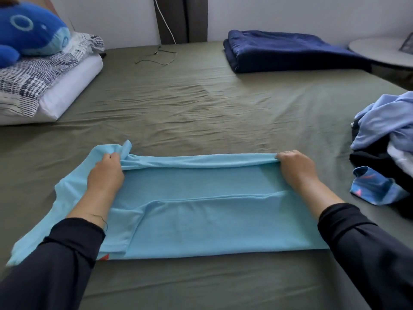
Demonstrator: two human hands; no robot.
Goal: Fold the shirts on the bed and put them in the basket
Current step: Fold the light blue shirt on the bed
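A light blue shirt (pixel 190 211) lies spread flat on the olive-green bed (pixel 201 104), near its front edge, and everything else is placed here relative to that shirt. The left hand (pixel 106 170) pinches the shirt's far edge at its left end, fingers curled round a bunched fold of cloth. The right hand (pixel 295 165) grips the same far edge at its right end, fingers closed over the rolled hem. Between the two hands the far edge is lifted slightly and doubled over toward the person, while the rest of the shirt rests on the sheet. Both forearms, in dark sleeves (pixel 366 247), cross over the shirt's sides.

To the right of the shirt sits a loose pile of clothes (pixel 384 128), pale blue on top with dark cloth beneath, and a small patterned blue piece (pixel 373 186) just beside the shirt's right end. Well beyond the shirt, at the far right, lies a folded navy blanket (pixel 279 52). Far to the left are pillows (pixel 44 83) with a blue plush toy (pixel 29 30) on top. A thin cable (pixel 156 57) lies on the sheet by the wall.
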